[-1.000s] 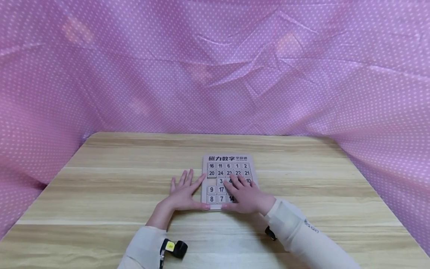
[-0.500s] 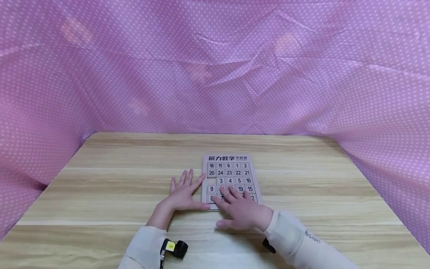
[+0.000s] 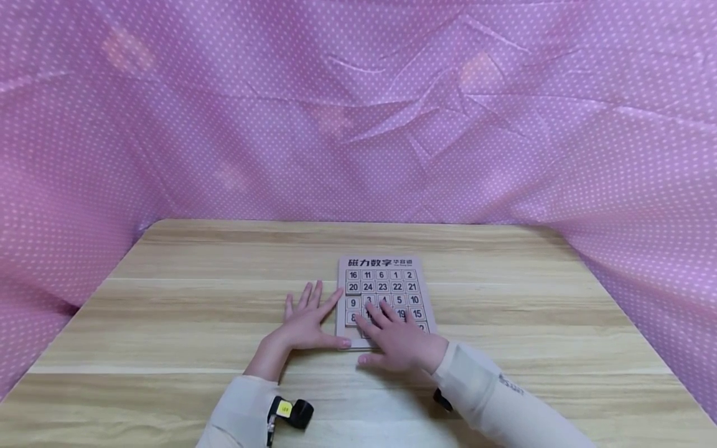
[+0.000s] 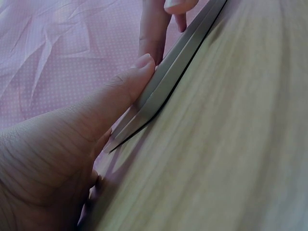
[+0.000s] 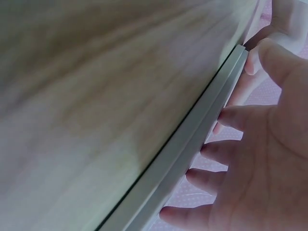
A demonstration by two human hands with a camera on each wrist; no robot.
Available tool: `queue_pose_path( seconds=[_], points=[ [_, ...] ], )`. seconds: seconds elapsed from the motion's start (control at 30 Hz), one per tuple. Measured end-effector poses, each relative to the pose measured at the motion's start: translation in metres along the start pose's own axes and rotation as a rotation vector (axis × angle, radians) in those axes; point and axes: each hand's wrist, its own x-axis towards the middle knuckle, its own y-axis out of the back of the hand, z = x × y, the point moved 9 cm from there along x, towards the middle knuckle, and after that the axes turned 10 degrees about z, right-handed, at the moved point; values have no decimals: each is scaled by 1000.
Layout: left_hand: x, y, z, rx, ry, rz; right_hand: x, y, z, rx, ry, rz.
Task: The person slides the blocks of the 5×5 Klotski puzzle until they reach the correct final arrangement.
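A grey number sliding puzzle [image 3: 342, 274] lies flat on the table in the head view, with Chinese lettering along its top. My left hand [image 3: 307, 328] is spread at its left side; its thumb rests on the lower left corner and the index fingertip touches the left edge. Straight-fingered, my right hand [image 3: 400, 343] lies over the lower rows, its index fingertip on tile 8 [image 3: 350, 318]. Tile 9 [image 3: 353, 303] sits directly above tile 8. The bottom left slot is vacant. Some lower tiles are hidden. In the right wrist view, several fingertips touch the puzzle's top.
The wood-grain table [image 3: 196, 298] extends around the puzzle on all sides. A pink polka-dot cloth [image 3: 358, 124] hangs behind and at both sides. A small black wrist camera [image 3: 299, 414] is strapped to the left sleeve.
The right hand moved from the middle rows toward the lower left, then slightly away from me. Tiles 9 and 8 each slid up one slot, leaving the bottom left slot vacant. The left hand stayed put.
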Motion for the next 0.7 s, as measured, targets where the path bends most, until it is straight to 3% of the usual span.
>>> queue_pose_path(
  seconds=[0.47,0.7],
  points=[
    [9,5,-9,-3,-16,-9,15,6,1,18,-48,6],
    [12,6,-13,-10,-22,-25,9,10,12,95,-85,26]
  ],
)
